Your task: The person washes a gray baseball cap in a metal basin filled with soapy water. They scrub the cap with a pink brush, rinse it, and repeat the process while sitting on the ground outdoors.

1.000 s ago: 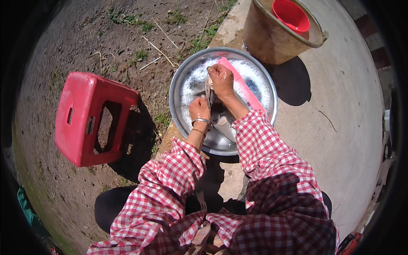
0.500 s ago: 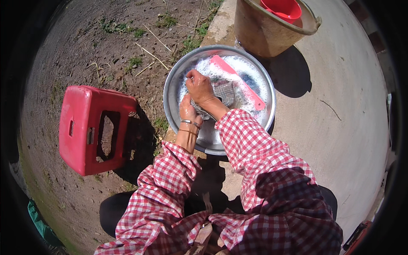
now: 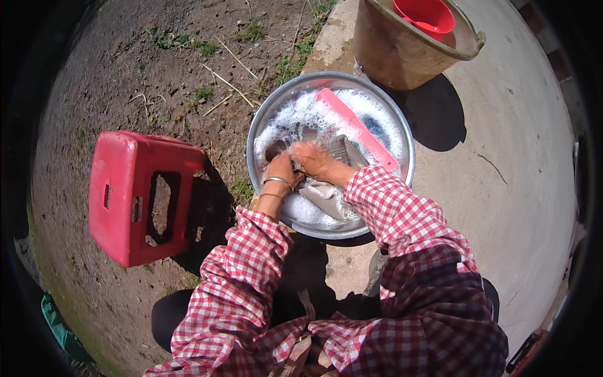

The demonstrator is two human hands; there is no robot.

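In a round metal basin of foamy water, both my hands are closed on a wet grey-brown piece of clothing with a checked part. My left hand, with a silver bracelet on the wrist, grips it near the basin's left side. Right beside it, my right hand has its fingers curled into the same cloth, and the hands nearly touch. Foam and cloth hide some fingertips. A long pink plastic tool with a hole at its near end lies slanted across the suds. Something dark bluish shows through the foam beside it.
Left of the basin, a red plastic stool lies tipped on its side on the soil. A worn bucket with a red container inside stands beyond the basin. Concrete paving extends to the right.
My right hand has come down from above the left into the suds, beside the left hand. More of the grey-brown clothing now spreads toward the basin's near side. The view has shifted slightly.
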